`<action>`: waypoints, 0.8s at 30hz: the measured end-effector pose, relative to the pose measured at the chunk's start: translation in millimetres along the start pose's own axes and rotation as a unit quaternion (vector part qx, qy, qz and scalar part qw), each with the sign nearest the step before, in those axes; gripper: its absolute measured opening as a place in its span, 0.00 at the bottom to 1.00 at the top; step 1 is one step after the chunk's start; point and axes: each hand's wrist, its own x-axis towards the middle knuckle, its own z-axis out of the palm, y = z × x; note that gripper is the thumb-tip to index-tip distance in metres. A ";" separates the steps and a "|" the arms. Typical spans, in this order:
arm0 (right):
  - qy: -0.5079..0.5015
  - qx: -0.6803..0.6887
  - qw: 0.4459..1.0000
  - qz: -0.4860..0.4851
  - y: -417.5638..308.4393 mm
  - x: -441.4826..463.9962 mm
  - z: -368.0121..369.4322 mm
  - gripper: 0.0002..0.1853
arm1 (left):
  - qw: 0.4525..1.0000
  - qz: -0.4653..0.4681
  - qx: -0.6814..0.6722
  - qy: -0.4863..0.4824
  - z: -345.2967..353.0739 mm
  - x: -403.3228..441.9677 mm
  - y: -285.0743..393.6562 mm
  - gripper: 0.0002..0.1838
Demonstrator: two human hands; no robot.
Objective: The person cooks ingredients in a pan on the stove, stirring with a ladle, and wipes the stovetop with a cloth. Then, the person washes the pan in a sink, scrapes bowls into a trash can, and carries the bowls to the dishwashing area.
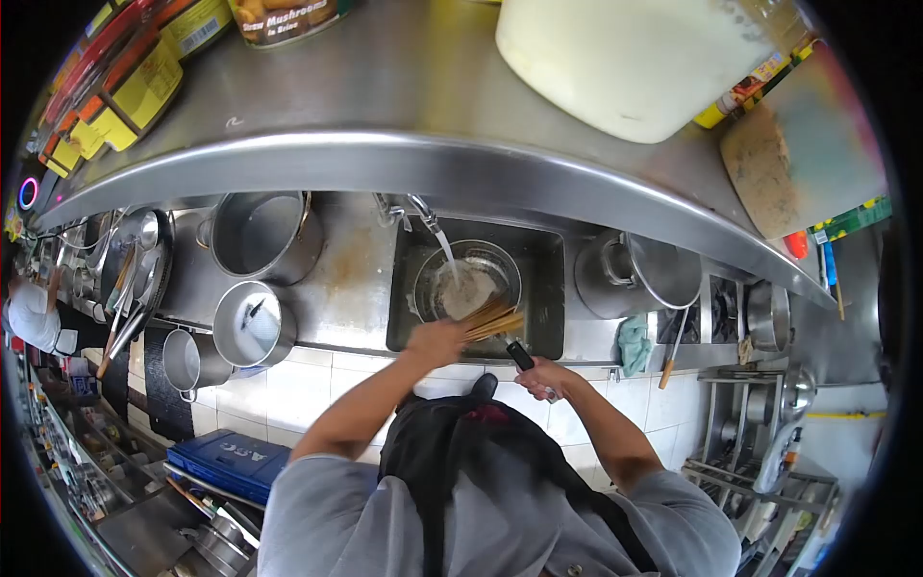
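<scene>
My left hand (436,343) is closed round a bamboo brush (493,320), whose split bristles reach over the near edge of a round metal pan (508,265). In my right hand (546,377) is the black handle (519,356) of the pan, gripped at its end. The pan sits tilted or level inside the sink (546,288); which, I cannot tell. A stream of water runs from the tap (423,208) into it, over cloudy, greyish-brown liquid. The brush hides part of the pan's near side.
A large pot (216,255) and a smaller pot (231,332) stand left of the sink. Another large pot (601,279) and a green cloth (634,344) are on the right. A steel shelf (385,106) with tins and tubs overhangs the sink. Another person (37,313) is at far left.
</scene>
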 end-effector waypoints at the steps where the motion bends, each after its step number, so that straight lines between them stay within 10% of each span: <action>1: 0.002 0.001 1.000 -0.003 -1.6 -4.8 -5.0 0.15 | 0.998 0.022 0.030 -0.051 -14.8 -17.2 -15.3 0.27; 4: -0.032 0.091 0.994 0.044 15.4 -9.6 2.8 0.15 | 0.980 -0.188 0.061 0.009 -11.8 3.8 -74.9 0.27; 10: 0.038 -0.077 0.996 0.032 5.1 18.4 -4.6 0.17 | 0.999 0.007 -0.030 -0.037 4.0 12.4 -18.5 0.24; 14: 0.002 -0.003 0.999 0.048 4.0 -12.1 -19.9 0.19 | 0.983 -0.071 0.060 -0.157 -13.4 3.0 -72.3 0.23; 16: -0.018 0.010 0.999 0.050 8.0 -0.9 -5.5 0.19 | 0.980 -0.193 -0.029 0.046 -41.5 19.8 -62.6 0.20; 21: 0.000 0.001 1.000 0.017 9.4 22.7 -6.6 0.17 | 0.998 -0.037 0.020 -0.048 -28.3 6.4 -2.2 0.25; 24: 0.042 -0.054 0.997 -0.036 10.0 -4.5 -5.5 0.15 | 0.980 -0.107 -0.043 0.160 -38.0 -75.4 -35.4 0.29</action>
